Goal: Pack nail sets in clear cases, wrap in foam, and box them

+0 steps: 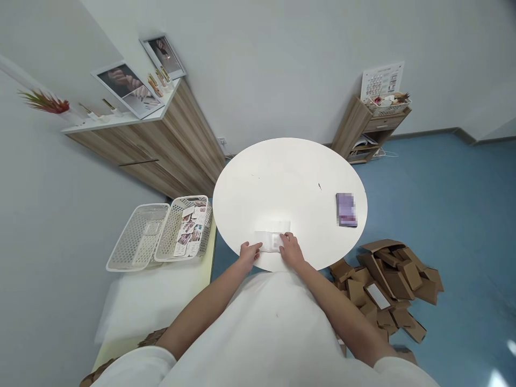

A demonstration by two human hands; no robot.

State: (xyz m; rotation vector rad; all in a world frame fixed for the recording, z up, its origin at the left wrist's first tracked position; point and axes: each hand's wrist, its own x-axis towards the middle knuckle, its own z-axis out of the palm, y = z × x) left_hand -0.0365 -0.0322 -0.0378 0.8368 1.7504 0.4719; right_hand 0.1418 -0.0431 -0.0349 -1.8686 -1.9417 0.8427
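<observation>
A small clear packet lies at the near edge of the round white table. My left hand pinches its left end with the fingers closed on it. At the packet's right end my right hand presses down, fingers curled over it. A second pale, flat piece lies on the table just beyond the packet. What is inside the packet is too small to make out.
A blurred purple object lies at the table's right. Two white baskets stand on a low surface to the left: one empty, one with several cards. Brown cardboard boxes are piled on the blue floor at right. Wooden cabinets line the wall.
</observation>
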